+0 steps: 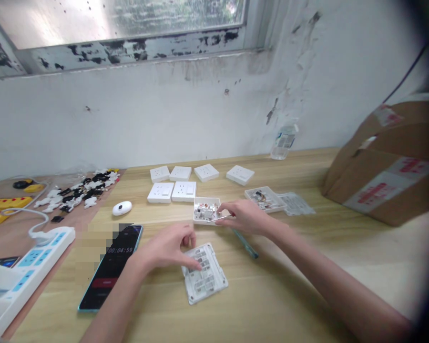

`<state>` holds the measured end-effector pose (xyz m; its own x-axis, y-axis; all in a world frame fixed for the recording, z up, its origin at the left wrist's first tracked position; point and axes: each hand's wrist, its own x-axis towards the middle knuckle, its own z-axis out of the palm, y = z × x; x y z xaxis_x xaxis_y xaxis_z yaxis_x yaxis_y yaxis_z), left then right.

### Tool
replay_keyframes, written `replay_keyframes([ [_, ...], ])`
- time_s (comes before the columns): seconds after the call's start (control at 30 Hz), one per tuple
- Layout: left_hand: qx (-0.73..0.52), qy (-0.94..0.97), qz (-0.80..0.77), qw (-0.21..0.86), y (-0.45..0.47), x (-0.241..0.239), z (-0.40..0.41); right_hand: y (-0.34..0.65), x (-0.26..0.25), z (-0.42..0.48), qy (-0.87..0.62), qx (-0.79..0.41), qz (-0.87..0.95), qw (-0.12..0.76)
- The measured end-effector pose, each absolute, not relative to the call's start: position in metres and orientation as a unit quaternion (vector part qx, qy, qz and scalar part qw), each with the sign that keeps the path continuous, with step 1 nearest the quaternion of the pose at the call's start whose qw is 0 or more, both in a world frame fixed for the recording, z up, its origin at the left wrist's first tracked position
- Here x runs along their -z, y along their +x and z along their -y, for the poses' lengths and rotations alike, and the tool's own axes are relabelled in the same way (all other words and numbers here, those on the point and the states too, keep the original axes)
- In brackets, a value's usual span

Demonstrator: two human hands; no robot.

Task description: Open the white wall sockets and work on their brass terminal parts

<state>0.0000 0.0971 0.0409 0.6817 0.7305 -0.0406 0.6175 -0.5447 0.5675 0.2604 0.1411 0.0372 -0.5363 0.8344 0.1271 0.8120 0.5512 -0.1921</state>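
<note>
A white socket panel [209, 281] lies back side up on the table, its inner compartments showing. My left hand [168, 245] is at its upper left corner, the thumb resting across the compartments and the other fingers curled by the edge. In my right hand [245, 215] a thin metal tool [217, 219] is pinched, its tip over a small white box [197, 222] of mixed metal and white parts. Whether the tip grips a part is too small to tell. Behind that hand sits a second parts box [277, 206]. A teal pen-like object [248, 247] lies below the right wrist.
Several finished-looking white sockets [160, 191] stand behind the boxes. To the left are a phone [116, 262] showing a timer, a white oval device [122, 208], a power strip [39, 259] and a black-and-white parts pile [82, 190]. A bottle [284, 142] and cardboard box [386, 166] are right.
</note>
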Motion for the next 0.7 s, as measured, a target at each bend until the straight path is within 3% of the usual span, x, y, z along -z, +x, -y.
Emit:
replay_keyframes([
  [0.27,-0.163,0.869,-0.436,0.17,0.007,-0.034,-0.102,0.291,-0.035,-0.142,-0.523,0.034,0.847,0.087],
  [0.43,-0.147,0.879,-0.425,0.155,0.004,-0.039,-0.099,0.272,-0.035,-0.099,-0.474,-0.009,0.874,0.105],
  [0.7,-0.159,0.901,-0.364,0.171,0.012,-0.029,-0.1,0.3,-0.026,-0.058,-0.496,-0.042,0.866,0.038],
])
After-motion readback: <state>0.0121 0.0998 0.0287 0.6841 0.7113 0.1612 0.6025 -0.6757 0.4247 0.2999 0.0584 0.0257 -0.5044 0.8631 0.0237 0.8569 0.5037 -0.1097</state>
